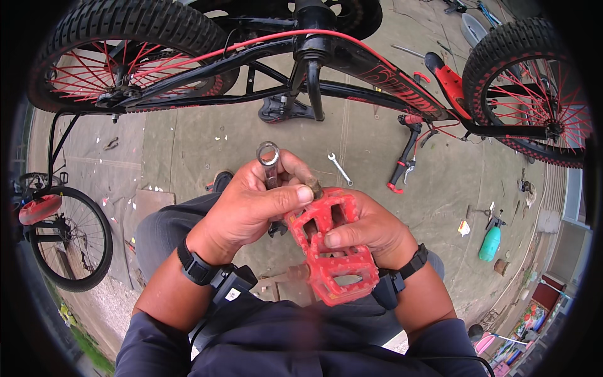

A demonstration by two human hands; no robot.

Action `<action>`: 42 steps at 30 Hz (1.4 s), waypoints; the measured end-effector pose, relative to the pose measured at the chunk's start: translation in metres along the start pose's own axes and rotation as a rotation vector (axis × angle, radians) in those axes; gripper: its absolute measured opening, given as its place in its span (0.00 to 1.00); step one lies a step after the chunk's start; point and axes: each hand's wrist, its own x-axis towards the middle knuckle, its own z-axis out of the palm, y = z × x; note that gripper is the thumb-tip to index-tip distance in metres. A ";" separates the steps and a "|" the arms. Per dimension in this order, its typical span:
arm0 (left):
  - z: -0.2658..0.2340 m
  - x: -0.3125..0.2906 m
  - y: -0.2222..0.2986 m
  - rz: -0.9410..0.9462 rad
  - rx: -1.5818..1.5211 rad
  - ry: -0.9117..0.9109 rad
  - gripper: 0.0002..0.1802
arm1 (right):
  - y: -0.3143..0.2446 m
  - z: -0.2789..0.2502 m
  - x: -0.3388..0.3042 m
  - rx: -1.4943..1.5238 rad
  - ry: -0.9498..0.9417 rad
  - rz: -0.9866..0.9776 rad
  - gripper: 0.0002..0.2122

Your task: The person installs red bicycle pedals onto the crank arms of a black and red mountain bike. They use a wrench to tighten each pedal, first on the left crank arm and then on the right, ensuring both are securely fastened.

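Right hand [367, 229] grips the red pedal [330, 248] at lap height — steadying it. Left hand [251, 207] is closed on a spanner [270, 164], thumb pressing beside the pedal's axle [313, 186] — bike [314, 69] upturned ahead.

Head view, single: worn fisheye camera looking steeply down from the person's head over the chest and lap. Close range on the left hand [248, 210] and right hand [364, 229], held near picture centre. Farther off, the upturned bicycle [326, 47] spans 10 to 2 o'clock; the paved ground [188, 144] fills the middle distance. Forearms enter from 6 o'clock. Straight edges bow toward the dark circular rim. No second view shares the scene.
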 end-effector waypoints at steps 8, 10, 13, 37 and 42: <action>-0.003 0.001 -0.006 0.022 0.015 0.123 0.09 | 0.001 -0.002 0.002 0.016 0.025 -0.073 0.23; -0.004 0.004 -0.007 0.021 0.031 0.229 0.09 | 0.006 -0.008 0.005 0.045 0.177 -0.202 0.22; -0.008 0.008 -0.010 0.005 0.065 0.359 0.10 | 0.007 -0.014 0.015 0.056 0.349 -0.394 0.19; -0.030 0.089 -0.056 -0.028 0.118 0.477 0.11 | 0.035 -0.056 0.046 -0.706 0.961 -0.643 0.23; -0.034 0.095 -0.059 0.000 0.125 0.465 0.14 | 0.033 -0.058 0.050 -0.702 0.986 -0.605 0.23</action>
